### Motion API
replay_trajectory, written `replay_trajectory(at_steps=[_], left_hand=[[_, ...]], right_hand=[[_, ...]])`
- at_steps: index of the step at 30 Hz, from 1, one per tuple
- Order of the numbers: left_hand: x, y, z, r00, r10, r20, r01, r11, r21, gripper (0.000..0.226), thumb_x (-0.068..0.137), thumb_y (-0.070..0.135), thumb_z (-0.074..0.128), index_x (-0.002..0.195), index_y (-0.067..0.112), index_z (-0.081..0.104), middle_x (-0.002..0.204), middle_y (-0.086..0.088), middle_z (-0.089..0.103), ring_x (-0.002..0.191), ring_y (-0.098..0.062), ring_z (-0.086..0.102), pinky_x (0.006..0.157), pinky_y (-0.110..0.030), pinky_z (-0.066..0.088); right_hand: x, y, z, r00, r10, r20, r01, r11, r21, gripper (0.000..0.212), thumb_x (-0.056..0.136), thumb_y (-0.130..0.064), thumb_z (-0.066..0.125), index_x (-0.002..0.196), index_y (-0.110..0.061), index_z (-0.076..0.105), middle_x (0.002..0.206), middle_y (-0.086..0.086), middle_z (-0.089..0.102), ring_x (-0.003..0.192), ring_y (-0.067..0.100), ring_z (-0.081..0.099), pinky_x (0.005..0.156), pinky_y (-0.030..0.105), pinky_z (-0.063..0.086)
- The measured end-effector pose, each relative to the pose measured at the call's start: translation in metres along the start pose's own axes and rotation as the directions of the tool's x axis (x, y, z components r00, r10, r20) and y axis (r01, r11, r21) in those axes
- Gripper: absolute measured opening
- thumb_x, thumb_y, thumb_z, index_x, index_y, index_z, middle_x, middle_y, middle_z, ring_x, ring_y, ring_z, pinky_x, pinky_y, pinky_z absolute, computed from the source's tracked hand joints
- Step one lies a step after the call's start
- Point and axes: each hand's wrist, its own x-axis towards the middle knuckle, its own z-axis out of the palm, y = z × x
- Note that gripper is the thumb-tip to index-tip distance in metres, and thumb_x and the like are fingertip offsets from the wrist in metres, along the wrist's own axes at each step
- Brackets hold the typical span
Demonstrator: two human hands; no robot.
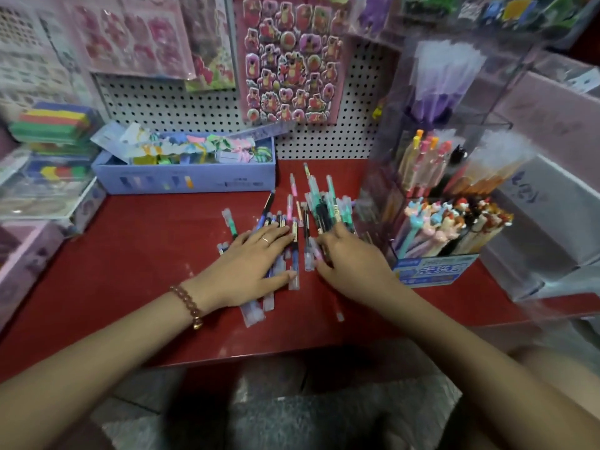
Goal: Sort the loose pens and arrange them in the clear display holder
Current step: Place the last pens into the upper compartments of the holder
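Note:
Several loose pens (311, 203) lie in a scattered pile on the red shelf (146, 271), with teal, pink, blue and black barrels and clear caps. My left hand (253, 267) lies flat on the left part of the pile, fingers straight and spread over blue and clear pens. My right hand (350, 258) rests on the right part, its fingers bent down among the teal and black pens; whether it holds one is hidden. The clear display holder (454, 151) stands at the right, with purple, orange and pink pens in its tiers.
A box of character-topped pens (451, 235) stands right beside my right hand. A blue box of packets (185, 177) sits at the back left, with stacked cases (48, 177) further left. Sticker sheets (289, 60) hang on the pegboard behind.

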Motion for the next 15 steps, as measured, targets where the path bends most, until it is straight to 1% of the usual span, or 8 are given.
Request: replay_trajectory(at_steps=[2, 5, 8, 10, 13, 15], left_hand=[[-0.001, -0.003, -0.001, 1.0, 0.015, 0.004, -0.015, 1.0, -0.004, 0.09, 0.076, 0.073, 0.007, 0.15, 0.022, 0.012, 0.158, 0.004, 0.009, 0.145, -0.011, 0.0, 0.116, -0.033, 0.005], [-0.002, -0.006, 0.0, 1.0, 0.023, -0.002, -0.023, 1.0, 0.001, 0.091, 0.076, 0.074, 0.006, 0.15, 0.021, 0.013, 0.157, 0.004, 0.012, 0.145, -0.011, 0.001, 0.118, -0.034, 0.006], [-0.003, -0.006, 0.003, 1.0, 0.023, -0.01, -0.023, 1.0, 0.004, 0.093, 0.075, 0.075, 0.003, 0.15, 0.022, 0.012, 0.157, 0.005, 0.01, 0.144, -0.009, -0.002, 0.118, -0.034, 0.004], [-0.002, -0.007, 0.005, 0.999, 0.029, -0.019, -0.029, 1.0, 0.006, 0.097, 0.073, 0.079, -0.003, 0.15, 0.023, 0.011, 0.157, 0.006, 0.008, 0.143, -0.006, -0.005, 0.117, -0.031, 0.0], [-0.003, -0.008, 0.006, 0.999, 0.025, -0.034, -0.025, 1.0, -0.002, 0.096, 0.073, 0.079, -0.005, 0.15, 0.024, 0.011, 0.157, 0.009, 0.008, 0.14, 0.0, -0.009, 0.115, -0.029, -0.003], [-0.005, -0.008, 0.006, 0.999, 0.02, -0.044, -0.02, 1.0, -0.002, 0.096, 0.074, 0.08, -0.005, 0.15, 0.025, 0.014, 0.155, 0.009, 0.014, 0.143, -0.003, -0.003, 0.116, -0.03, -0.003]], right_hand=[[-0.002, 0.001, -0.003, 0.999, 0.036, 0.016, -0.037, 0.998, 0.047, 0.035, 0.091, -0.04, 0.055, 0.117, -0.017, 0.053, 0.117, 0.003, 0.043, 0.105, 0.024, 0.055, 0.078, 0.032, 0.042], [-0.003, 0.003, -0.001, 0.998, 0.058, 0.033, -0.059, 0.997, 0.046, 0.039, 0.083, -0.049, 0.063, 0.11, -0.021, 0.056, 0.107, -0.003, 0.04, 0.102, 0.02, 0.055, 0.075, 0.03, 0.04], [-0.003, 0.001, 0.003, 0.998, 0.066, 0.016, -0.066, 0.997, 0.025, 0.034, 0.08, -0.054, 0.064, 0.091, -0.022, 0.057, 0.1, -0.004, 0.04, 0.096, 0.018, 0.054, 0.073, 0.03, 0.042], [-0.001, -0.001, 0.006, 0.997, 0.078, -0.011, -0.078, 0.996, 0.035, 0.029, 0.083, -0.049, 0.063, 0.081, -0.022, 0.055, 0.097, -0.004, 0.041, 0.093, 0.017, 0.055, 0.072, 0.031, 0.044], [0.002, -0.005, 0.008, 0.992, 0.119, -0.05, -0.116, 0.992, 0.045, 0.023, 0.086, -0.04, 0.056, 0.084, -0.018, 0.06, 0.098, -0.002, 0.047, 0.09, 0.02, 0.057, 0.072, 0.031, 0.045], [0.003, -0.006, 0.007, 0.986, 0.154, -0.064, -0.148, 0.985, 0.089, 0.022, 0.086, -0.037, 0.053, 0.086, -0.016, 0.058, 0.099, 0.0, 0.047, 0.087, 0.022, 0.057, 0.07, 0.032, 0.045]])
